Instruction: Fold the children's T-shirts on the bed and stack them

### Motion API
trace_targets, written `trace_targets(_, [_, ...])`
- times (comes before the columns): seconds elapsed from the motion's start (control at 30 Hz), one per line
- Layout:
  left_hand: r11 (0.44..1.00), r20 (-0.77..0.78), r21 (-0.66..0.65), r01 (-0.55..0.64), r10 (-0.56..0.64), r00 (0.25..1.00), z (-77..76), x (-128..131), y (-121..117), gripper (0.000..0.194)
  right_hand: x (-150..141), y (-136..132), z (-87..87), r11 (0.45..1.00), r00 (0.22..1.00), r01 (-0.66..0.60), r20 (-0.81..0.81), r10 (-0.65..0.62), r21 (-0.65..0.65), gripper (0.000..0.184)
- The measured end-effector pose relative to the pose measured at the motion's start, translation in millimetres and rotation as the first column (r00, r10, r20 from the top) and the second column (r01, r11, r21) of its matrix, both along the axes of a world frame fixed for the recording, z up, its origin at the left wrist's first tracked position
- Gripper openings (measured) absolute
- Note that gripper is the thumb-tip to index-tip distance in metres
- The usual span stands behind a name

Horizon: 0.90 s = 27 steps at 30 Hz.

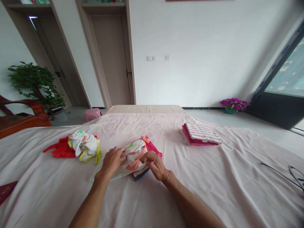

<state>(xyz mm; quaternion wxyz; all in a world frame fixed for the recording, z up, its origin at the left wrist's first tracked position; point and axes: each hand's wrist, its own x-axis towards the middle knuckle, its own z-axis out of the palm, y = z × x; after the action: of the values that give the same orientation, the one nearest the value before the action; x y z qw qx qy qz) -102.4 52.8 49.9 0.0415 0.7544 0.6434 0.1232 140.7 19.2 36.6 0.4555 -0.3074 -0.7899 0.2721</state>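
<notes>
In front of me on the bed lies a white garment point(136, 148) with coral trim and a green print, bunched up. My left hand point(112, 161) rests on its left side, thumb and fingers apart on the cloth. At its right side my right hand point(155, 165) is closed, with thumb and forefinger pinching the garment near the coral trim. Pink cloth point(152, 146) shows behind the garment, and a teal edge point(142, 174) pokes out beneath it. The fingertips of my right hand are partly hidden by the hand itself.
Left of my hands lies a crumpled heap of red clothing point(63, 148) and white clothing with yellow ties point(83, 144). A folded stack with a striped cloth on top point(201, 133) sits right. Glasses point(294, 177) lie at the right edge, a dark red item point(7, 191) far left.
</notes>
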Motion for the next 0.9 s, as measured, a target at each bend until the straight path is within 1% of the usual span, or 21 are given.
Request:
trace_targets(0.07, [0.999, 0.019, 0.044, -0.009, 0.008, 1.000, -2.8, 4, 2, 0.022, 1, 0, -1.6, 1.000, 1.000, 0.018, -0.011, -0.017, 0.026, 0.020])
trace_targets(0.1, [0.997, 0.060, 0.060, -0.044, 0.041, 0.997, -1.5, 2, 3, 0.021, 1, 1, -2.6, 0.999, 0.999, 0.034, -0.023, -0.034, 0.030, 0.020])
trace_targets(0.17, [0.985, 0.250, 0.067, -0.157, 0.136, 0.959, 6.8, -9, 8, 0.020, 2, 1, -4.3, 0.997, 0.996, 0.079, -0.051, -0.078, 0.014, 0.020])
trace_targets(0.2, [0.973, 0.418, 0.062, -0.221, 0.176, 0.891, 13.2, -17, 10, 0.021, 2, 1, -4.7, 0.996, 0.994, 0.092, -0.060, -0.093, -0.007, 0.020])
trace_targets(0.23, [0.959, 0.599, 0.048, -0.279, 0.196, 0.777, 20.5, -26, 11, 0.024, 2, 1, -4.6, 0.995, 0.993, 0.095, -0.065, -0.097, -0.036, 0.021])
trace_targets(0.27, [0.945, 0.749, 0.030, -0.326, 0.195, 0.633, 28.1, -35, 12, 0.029, 2, 2, -3.9, 0.994, 0.993, 0.092, -0.067, -0.096, -0.066, 0.022])
trace_targets(0.3, [0.932, 0.851, 0.017, -0.363, 0.177, 0.495, 35.3, -44, 12, 0.035, 2, 2, -2.6, 0.991, 0.993, 0.096, -0.067, -0.102, -0.093, 0.024])
trace_targets(0.33, [0.922, 0.910, 0.007, -0.387, 0.155, 0.385, 41.7, -52, 10, 0.040, 3, 3, -0.8, 0.987, 0.990, 0.116, -0.063, -0.124, -0.113, 0.026])
trace_targets(0.37, [0.922, 0.936, -0.012, -0.387, 0.147, 0.320, 46.8, -58, 8, 0.043, 4, 4, 1.3, 0.980, 0.986, 0.154, -0.051, -0.161, -0.123, 0.027])
trace_targets(0.43, [0.936, 0.942, -0.063, -0.347, 0.171, 0.289, 53.2, -67, 1, 0.043, 7, 9, 5.3, 0.969, 0.974, 0.228, 0.019, -0.227, -0.092, 0.024])
trace_targets(0.5, [0.938, 0.954, -0.106, -0.330, 0.189, 0.231, 56.5, -71, -5, 0.039, 13, 14, 7.3, 0.972, 0.963, 0.233, 0.142, -0.227, -0.024, 0.018])
trace_targets(0.53, [0.925, 0.965, -0.106, -0.365, 0.184, 0.187, 58.4, -74, -6, 0.036, 16, 18, 7.2, 0.977, 0.956, 0.212, 0.208, -0.209, 0.007, 0.020])
trace_targets(0.6, [0.864, 0.990, -0.040, -0.502, 0.104, 0.100, 65.6, -82, -3, 0.030, 23, 23, 4.9, 0.985, 0.933, 0.166, 0.317, -0.173, 0.048, 0.030])
trace_targets(0.63, [0.830, 0.996, 0.016, -0.558, 0.039, 0.085, 71.7, -88, 1, 0.028, 26, 25, 3.1, 0.987, 0.921, 0.153, 0.354, -0.164, 0.058, 0.037])
trace_targets(0.67, [0.790, 0.995, 0.083, -0.607, -0.031, 0.096, 79.5, -96, 6, 0.028, 28, 27, 1.2, 0.988, 0.911, 0.138, 0.383, -0.152, 0.064, 0.042])
trace_targets(0.7, [0.759, 0.987, 0.158, -0.632, -0.095, 0.133, 88.6, -106, 14, 0.029, 30, 28, -0.5, 0.990, 0.905, 0.122, 0.403, -0.139, 0.067, 0.047])
trace_targets(0.77, [0.665, 0.954, 0.296, -0.686, -0.174, 0.243, 107.8, -129, 31, 0.027, 33, 30, -2.8, 0.990, 0.904, 0.126, 0.403, -0.144, 0.069, 0.053])
trace_targets(0.8, [0.636, 0.935, 0.344, -0.691, -0.164, 0.314, 115.9, -140, 40, 0.027, 34, 30, -3.3, 0.984, 0.906, 0.163, 0.386, -0.176, 0.065, 0.054])
trace_targets(0.83, [0.608, 0.912, 0.378, -0.698, -0.116, 0.393, 121.7, -150, 48, 0.030, 34, 30, -3.6, 0.974, 0.902, 0.222, 0.369, -0.226, 0.054, 0.054])
trace_targets(0.87, [0.644, 0.880, 0.386, -0.660, -0.042, 0.473, 124.4, -158, 55, 0.033, 35, 30, -3.6, 0.952, 0.886, 0.306, 0.357, -0.297, 0.034, 0.051])
trace_targets(0.9, [0.700, 0.840, 0.371, -0.610, 0.028, 0.542, 123.7, -163, 60, 0.036, 35, 30, -3.7, 0.917, 0.855, 0.399, 0.357, -0.375, 0.006, 0.048])
